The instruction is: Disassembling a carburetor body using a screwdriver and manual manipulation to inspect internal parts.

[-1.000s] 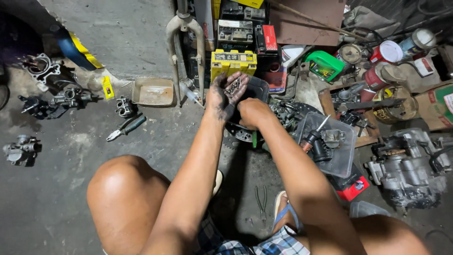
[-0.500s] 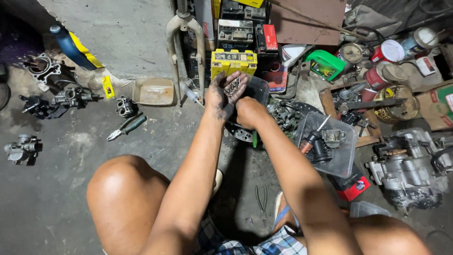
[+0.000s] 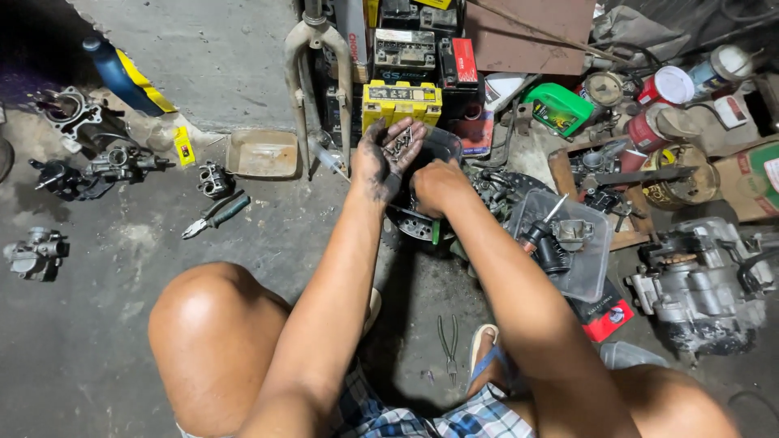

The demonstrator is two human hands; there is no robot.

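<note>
Since 1 second ago both hands have barely shifted. The left hand [image 3: 388, 158] lies open, palm up, cradling small screws [image 3: 399, 144]. The right hand [image 3: 436, 185], just beside at 4 o'clock, is curled; its grip cannot be told. A yellow box-shaped battery [image 3: 401, 101] sits at 12 o'clock, a green jug [image 3: 558, 109] at 2 o'clock.

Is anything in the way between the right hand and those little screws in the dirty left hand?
Nothing visible. The left hand is cupped open with small screws lying on its palm. The right hand sits right beside it, close to its heel, with no tool or part between them.
</note>
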